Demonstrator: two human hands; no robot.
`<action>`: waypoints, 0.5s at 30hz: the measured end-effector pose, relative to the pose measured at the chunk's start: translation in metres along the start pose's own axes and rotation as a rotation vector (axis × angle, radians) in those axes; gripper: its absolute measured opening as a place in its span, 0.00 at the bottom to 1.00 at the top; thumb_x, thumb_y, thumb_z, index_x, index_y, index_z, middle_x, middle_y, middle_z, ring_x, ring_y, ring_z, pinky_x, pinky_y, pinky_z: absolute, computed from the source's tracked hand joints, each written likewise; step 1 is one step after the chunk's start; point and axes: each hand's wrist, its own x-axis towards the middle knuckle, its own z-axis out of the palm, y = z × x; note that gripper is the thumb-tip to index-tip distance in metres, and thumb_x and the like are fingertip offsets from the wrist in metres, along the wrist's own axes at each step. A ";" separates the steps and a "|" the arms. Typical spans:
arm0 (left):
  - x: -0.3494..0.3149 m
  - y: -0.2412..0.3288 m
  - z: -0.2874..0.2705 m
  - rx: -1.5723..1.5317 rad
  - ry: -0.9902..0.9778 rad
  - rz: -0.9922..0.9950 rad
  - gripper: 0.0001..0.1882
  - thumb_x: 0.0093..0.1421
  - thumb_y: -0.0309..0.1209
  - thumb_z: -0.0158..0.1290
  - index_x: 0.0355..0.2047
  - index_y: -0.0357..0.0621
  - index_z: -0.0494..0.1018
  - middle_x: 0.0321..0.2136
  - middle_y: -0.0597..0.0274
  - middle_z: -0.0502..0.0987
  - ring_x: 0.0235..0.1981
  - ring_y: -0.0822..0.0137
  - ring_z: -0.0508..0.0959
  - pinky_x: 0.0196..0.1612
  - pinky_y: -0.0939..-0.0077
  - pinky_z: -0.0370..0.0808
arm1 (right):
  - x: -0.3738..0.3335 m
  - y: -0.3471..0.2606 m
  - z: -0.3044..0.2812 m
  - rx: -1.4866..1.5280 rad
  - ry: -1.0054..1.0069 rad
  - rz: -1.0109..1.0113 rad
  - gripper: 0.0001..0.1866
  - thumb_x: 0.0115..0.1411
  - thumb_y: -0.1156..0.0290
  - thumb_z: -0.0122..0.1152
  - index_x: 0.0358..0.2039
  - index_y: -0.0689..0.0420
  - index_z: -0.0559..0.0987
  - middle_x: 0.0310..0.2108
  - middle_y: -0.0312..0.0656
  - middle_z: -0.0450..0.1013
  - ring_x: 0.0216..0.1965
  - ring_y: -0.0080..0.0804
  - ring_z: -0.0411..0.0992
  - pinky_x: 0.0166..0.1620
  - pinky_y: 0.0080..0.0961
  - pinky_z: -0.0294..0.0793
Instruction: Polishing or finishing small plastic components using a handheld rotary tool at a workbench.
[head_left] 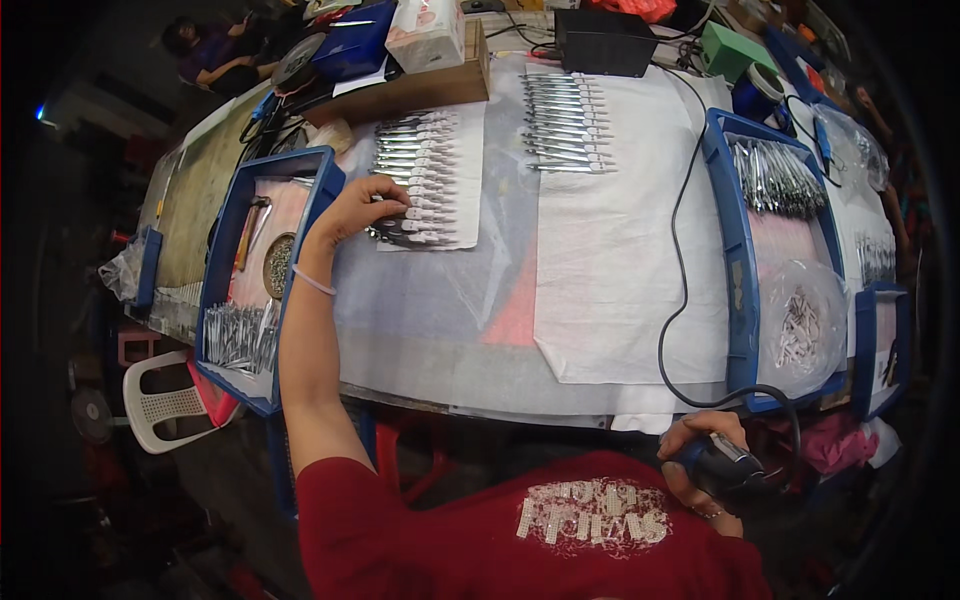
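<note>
My left hand (368, 207) reaches over a row of slim silver pen-like pieces with pale ends (420, 160), which lie side by side on a white sheet. Its thumb and fingers are pinched together at the near part of this row; what is between the fingertips is hidden. At the lower right, close to my body and off the table's front edge, my right hand (706, 430) is wrapped around a dark corded hand tool (722, 464). A black cable (672, 290) runs from the tool up across the cloth. A second row of similar pieces (568, 125) lies farther right.
A blue tray (328, 205) at left holds metal pieces, a hammer (247, 235) and a round dish of small parts (279, 265). Another blue tray (738, 270) at right holds silver pieces and a bag of pale parts (800, 330). A wooden box (430, 92) and black box (604, 42) stand behind.
</note>
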 end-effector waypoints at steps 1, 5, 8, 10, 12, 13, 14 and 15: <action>0.000 -0.002 0.000 -0.001 -0.002 -0.001 0.05 0.55 0.20 0.55 0.33 0.38 0.77 0.32 0.68 0.75 0.35 0.76 0.74 0.38 0.82 0.73 | 0.002 0.002 0.000 -0.036 -0.014 -0.070 0.27 0.43 0.79 0.71 0.45 0.56 0.70 0.26 0.38 0.76 0.27 0.26 0.74 0.33 0.21 0.71; -0.004 -0.003 -0.001 0.101 0.011 0.128 0.06 0.56 0.20 0.55 0.34 0.38 0.77 0.34 0.66 0.75 0.37 0.75 0.74 0.39 0.82 0.72 | 0.001 0.014 -0.002 -0.063 -0.116 -0.116 0.26 0.46 0.78 0.63 0.47 0.57 0.64 0.28 0.41 0.72 0.29 0.28 0.72 0.36 0.26 0.73; -0.003 0.003 0.002 0.126 0.088 0.140 0.06 0.56 0.22 0.55 0.35 0.38 0.78 0.33 0.64 0.76 0.37 0.72 0.74 0.42 0.80 0.71 | 0.000 0.015 -0.003 -0.105 -0.100 -0.085 0.26 0.47 0.77 0.64 0.46 0.57 0.65 0.28 0.41 0.72 0.29 0.28 0.72 0.35 0.26 0.73; -0.001 0.013 0.008 0.150 0.201 0.205 0.07 0.56 0.24 0.56 0.35 0.38 0.78 0.32 0.62 0.77 0.37 0.69 0.75 0.43 0.79 0.70 | -0.003 0.013 -0.004 0.007 -0.095 -0.045 0.25 0.49 0.75 0.65 0.47 0.56 0.65 0.29 0.41 0.72 0.31 0.28 0.72 0.38 0.27 0.73; 0.007 0.038 0.024 0.187 0.267 0.313 0.06 0.57 0.23 0.54 0.35 0.37 0.78 0.32 0.61 0.77 0.36 0.68 0.75 0.42 0.77 0.70 | 0.000 -0.006 -0.008 -0.124 -0.096 -0.027 0.25 0.51 0.74 0.65 0.47 0.56 0.65 0.30 0.41 0.73 0.33 0.29 0.72 0.41 0.28 0.72; 0.015 0.050 0.031 0.204 0.236 0.374 0.06 0.57 0.23 0.54 0.35 0.37 0.78 0.31 0.61 0.77 0.35 0.67 0.75 0.41 0.77 0.70 | -0.001 -0.006 -0.008 -0.103 -0.097 -0.008 0.24 0.52 0.74 0.65 0.47 0.56 0.65 0.31 0.41 0.73 0.35 0.31 0.72 0.43 0.30 0.71; 0.017 0.060 0.037 0.229 0.219 0.421 0.06 0.57 0.23 0.54 0.35 0.38 0.78 0.31 0.61 0.76 0.35 0.67 0.75 0.40 0.76 0.70 | 0.002 -0.005 -0.007 0.014 -0.104 0.028 0.24 0.52 0.73 0.66 0.47 0.56 0.65 0.31 0.41 0.73 0.35 0.31 0.72 0.43 0.30 0.71; 0.029 0.075 0.051 0.202 0.185 0.395 0.06 0.57 0.23 0.54 0.35 0.38 0.77 0.31 0.60 0.76 0.35 0.65 0.75 0.39 0.75 0.70 | 0.001 -0.002 -0.009 0.025 -0.111 0.049 0.24 0.52 0.72 0.66 0.47 0.56 0.65 0.31 0.41 0.73 0.36 0.30 0.72 0.43 0.30 0.71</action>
